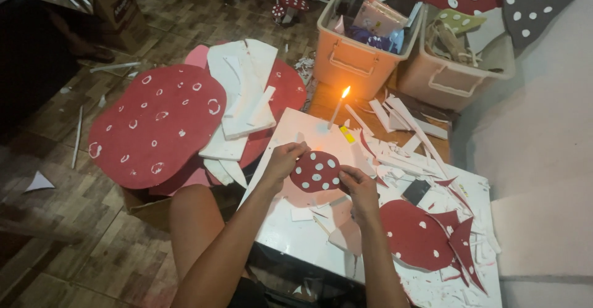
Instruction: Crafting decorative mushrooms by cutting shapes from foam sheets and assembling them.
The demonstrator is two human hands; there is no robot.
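Observation:
Both my hands hold a small red mushroom-cap cutout with white dots [316, 171] above a white board [296, 231]. My left hand [283, 161] pinches its left edge. My right hand [359, 186] grips its right edge from below. A larger red cap piece with a few white dots [415, 234] lies on the board to the right, with red offcuts beside it. A lit thin candle [339, 107] stands at the board's far edge, just beyond my hands.
A big red spotted foam cap [154, 126] and white foam pieces [242, 92] lie on the floor at left. An orange bin [352, 61] and a beige bin [445, 76] full of craft items stand behind. White scraps [401, 150] litter the board.

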